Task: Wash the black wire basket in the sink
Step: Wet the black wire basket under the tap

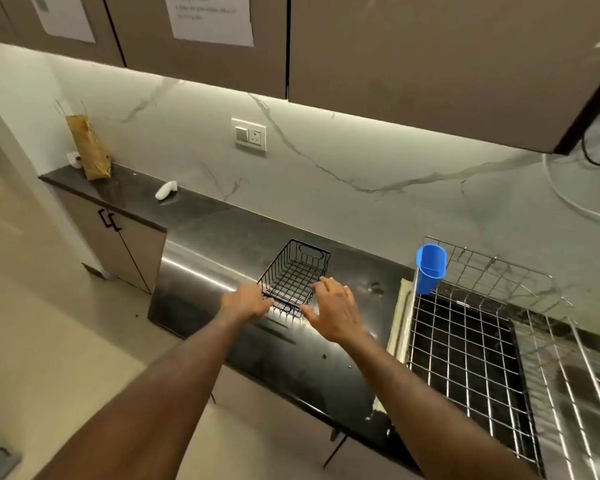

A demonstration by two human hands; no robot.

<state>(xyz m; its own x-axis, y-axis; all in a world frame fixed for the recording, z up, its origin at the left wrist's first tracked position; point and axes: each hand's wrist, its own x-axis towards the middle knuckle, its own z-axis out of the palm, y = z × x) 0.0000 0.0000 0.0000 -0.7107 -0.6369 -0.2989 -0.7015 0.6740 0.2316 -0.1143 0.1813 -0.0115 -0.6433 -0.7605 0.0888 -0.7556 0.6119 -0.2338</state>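
The black wire basket stands on the dark surface at twelve o'clock from both hands, its long axis running toward one o'clock. The left hand curls at its near-left corner, apparently gripping the rim; the right hand, fingers spread, touches the near-right side. Both are equally near, and the sink lies well off at four o'clock.
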